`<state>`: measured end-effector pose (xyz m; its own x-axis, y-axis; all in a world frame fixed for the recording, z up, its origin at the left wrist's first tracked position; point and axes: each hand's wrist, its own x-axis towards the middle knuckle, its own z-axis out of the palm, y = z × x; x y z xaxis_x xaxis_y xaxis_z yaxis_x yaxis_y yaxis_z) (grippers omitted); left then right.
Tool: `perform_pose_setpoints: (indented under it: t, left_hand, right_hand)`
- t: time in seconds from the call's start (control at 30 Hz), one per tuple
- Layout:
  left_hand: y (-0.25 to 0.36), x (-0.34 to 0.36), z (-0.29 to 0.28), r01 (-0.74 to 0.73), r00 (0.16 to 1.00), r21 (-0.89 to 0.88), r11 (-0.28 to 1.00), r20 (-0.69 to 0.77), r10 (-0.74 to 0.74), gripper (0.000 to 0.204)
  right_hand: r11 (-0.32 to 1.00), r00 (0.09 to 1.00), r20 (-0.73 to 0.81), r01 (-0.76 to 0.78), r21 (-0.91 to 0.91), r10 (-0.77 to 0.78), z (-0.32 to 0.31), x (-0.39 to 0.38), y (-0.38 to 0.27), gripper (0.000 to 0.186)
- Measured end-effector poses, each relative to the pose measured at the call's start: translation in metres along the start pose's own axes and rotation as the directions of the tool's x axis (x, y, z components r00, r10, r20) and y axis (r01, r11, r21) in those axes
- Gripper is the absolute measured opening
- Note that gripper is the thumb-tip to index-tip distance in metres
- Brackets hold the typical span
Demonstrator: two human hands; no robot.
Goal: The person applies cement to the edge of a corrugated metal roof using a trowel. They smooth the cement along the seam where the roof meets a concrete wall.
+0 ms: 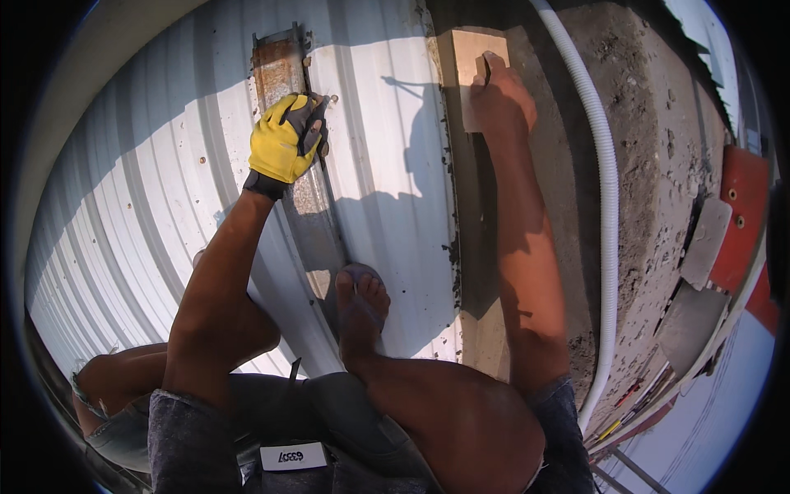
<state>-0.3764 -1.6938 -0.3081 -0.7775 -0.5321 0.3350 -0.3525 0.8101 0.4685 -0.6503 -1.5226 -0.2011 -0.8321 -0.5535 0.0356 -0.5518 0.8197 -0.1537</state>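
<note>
My left hand (pixel 284 140), in a yellow and dark grey work glove, is closed over the edge of a rusty metal channel (pixel 277 72). That channel lies lengthwise on a white corrugated metal sheet (pixel 378 132). Anything else inside the curled glove is hidden. On the right, my bare right hand (pixel 504 99) grips a flat tan rectangular board (pixel 471 51), which looks like wood. The board lies against the grey band of masonry beside the sheet's edge. My fingers cover part of it.
A white corrugated hose (pixel 605 165) curves down the right side, over a rough cement surface (pixel 650 165). Further right are red metal pieces (pixel 745 214). My foot in a sandal (pixel 362 305) stands on the sheet beside the channel. Shadows fall across the sheet.
</note>
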Motion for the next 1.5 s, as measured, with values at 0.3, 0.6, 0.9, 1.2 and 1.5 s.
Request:
perform_pose_setpoints:
  t: [0.3, 0.6, 0.9, 1.2, 1.5]
  left_hand:
    - [-0.019, -0.009, 0.002, -0.064, 0.996, 0.137, 0.988, -0.047, 0.071, 0.043]
    - [0.108, -0.002, -0.024, 0.176, 0.955, -0.523, 0.834, 0.297, -0.015, 0.021]
    - [0.163, -0.036, 0.029, -0.348, 0.813, -0.822, 0.45, -0.026, 0.582, 0.037]
    - [0.142, 0.095, 0.064, 0.607, 0.741, -0.792, 0.061, 0.536, -0.406, 0.036]
    - [0.159, 0.112, 0.13, 0.534, 0.839, -0.605, 0.591, 0.29, -0.461, 0.044]
  right_hand:
    - [0.991, 0.962, 0.239, -0.121, -0.049, 0.129, -0.016, -0.22, 0.102, 0.045]
    - [0.742, 0.771, 0.468, -0.599, 0.301, 0.432, -0.088, -0.371, 0.161, 0.04]
    - [-0.313, 0.702, 0.71, -0.663, 0.68, 0.057, 0.005, -0.259, 0.066, 0.032]
    - [0.94, 0.996, 0.045, 0.058, 0.336, -0.078, 0.128, -0.362, 0.06, 0.015]
    - [0.952, 0.995, -0.082, 0.078, 0.296, -0.055, 0.136, -0.361, 0.057, 0.016]
